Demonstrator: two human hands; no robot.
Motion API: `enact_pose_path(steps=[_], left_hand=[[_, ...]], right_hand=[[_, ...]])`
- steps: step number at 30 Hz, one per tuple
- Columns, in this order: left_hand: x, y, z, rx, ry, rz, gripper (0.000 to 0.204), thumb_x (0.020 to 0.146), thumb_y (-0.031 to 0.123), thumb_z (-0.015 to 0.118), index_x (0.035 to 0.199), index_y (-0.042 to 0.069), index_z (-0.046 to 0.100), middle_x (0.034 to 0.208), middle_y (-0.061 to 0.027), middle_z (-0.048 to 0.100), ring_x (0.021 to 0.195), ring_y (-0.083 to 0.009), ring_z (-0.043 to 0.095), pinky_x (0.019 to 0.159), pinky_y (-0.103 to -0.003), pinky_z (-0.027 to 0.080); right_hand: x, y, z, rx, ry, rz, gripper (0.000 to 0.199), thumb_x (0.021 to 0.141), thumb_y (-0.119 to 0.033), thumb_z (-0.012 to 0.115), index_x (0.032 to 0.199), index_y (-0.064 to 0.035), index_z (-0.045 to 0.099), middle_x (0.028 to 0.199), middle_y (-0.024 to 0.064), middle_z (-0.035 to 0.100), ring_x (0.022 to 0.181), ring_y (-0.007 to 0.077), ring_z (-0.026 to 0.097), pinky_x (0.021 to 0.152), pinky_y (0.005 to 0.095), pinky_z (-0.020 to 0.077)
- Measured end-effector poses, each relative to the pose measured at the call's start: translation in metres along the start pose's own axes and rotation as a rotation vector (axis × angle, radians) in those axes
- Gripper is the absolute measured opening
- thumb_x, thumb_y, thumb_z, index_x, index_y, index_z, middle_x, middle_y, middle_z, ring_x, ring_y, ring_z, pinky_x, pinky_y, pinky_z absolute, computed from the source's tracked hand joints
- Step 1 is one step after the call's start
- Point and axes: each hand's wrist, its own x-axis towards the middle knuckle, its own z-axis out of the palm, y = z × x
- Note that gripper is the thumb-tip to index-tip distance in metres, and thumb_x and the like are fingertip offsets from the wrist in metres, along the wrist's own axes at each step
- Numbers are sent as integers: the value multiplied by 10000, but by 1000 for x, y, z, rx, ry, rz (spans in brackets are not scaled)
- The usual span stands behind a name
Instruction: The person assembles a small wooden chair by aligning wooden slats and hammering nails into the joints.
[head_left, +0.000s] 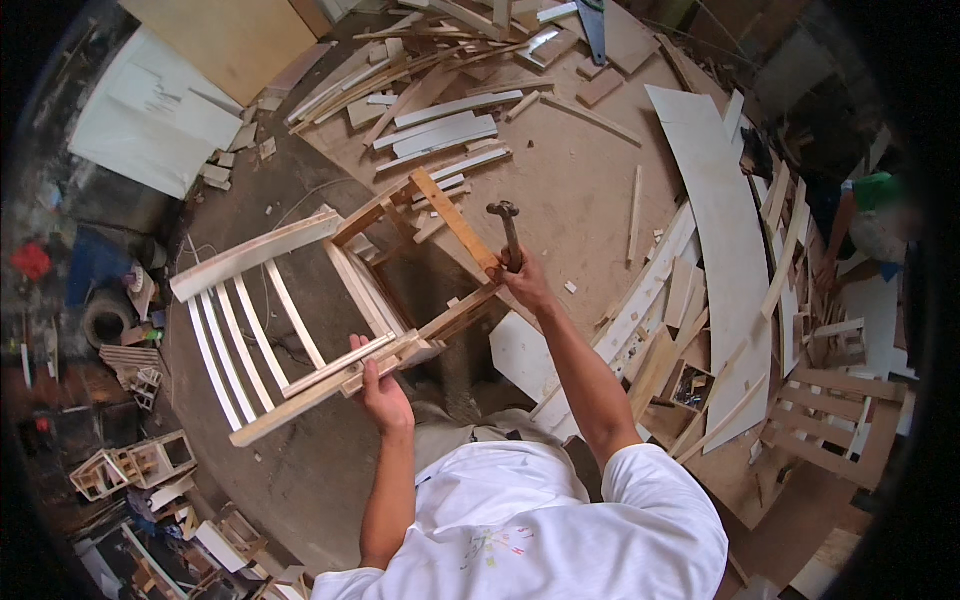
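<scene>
A small wooden chair frame [290, 409] is tilted over in front of me. Several thin pale slats [295, 315] run between its two long back posts, and the darker seat end points to the right. My left hand [383, 395] supports the near post from below, thumb and fingers around its edge. In my right hand [530, 282] is a claw hammer [512, 240], gripped by the handle with its metal head up. The fingers of that hand also rest against the corner of the seat's orange-brown crossbar [455, 217].
Scrap boards and strips [440, 135] cover the bench beyond the chair, where a handsaw [592, 35] lies. A long pale panel [715, 250] and more offcuts are on the right, near another person's arm [840, 225]. Small wooden frames [135, 465] are piled at lower left.
</scene>
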Motion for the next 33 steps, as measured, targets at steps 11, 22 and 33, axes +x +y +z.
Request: enact_pose_path(steps=[11, 22, 33], left_hand=[[-73, -36, -30, 196, -63, -221, 739, 964, 74, 710, 1584, 113, 308, 1602, -185, 413, 1440, -278, 466, 1181, -435, 427], [-86, -50, -96, 825, -330, -628, 747, 948, 234, 777, 1559, -5, 420, 1513, -182, 538, 1364, -235, 541, 1115, -387, 458], [-63, 25, 54, 1393, -966, 335, 461, 928, 230, 740, 1336, 41, 637, 1186, -182, 700, 1094, -362, 654, 909, -442, 544]], right_hand=[[-18, 0, -39, -80, 147, 203, 393, 854, -157, 883, 977, -81, 517, 827, -30, 507, 807, 115, 562, 687, 301, 499], [-22, 31, -39, 122, 224, 190, 436, 854, -151, 891, 1018, -84, 493, 828, 7, 638, 736, 133, 661, 632, 284, 534], [-25, 24, -31, 5, 346, 201, 433, 825, -177, 909, 1009, -36, 544, 887, 76, 695, 828, 187, 735, 705, 331, 594]])
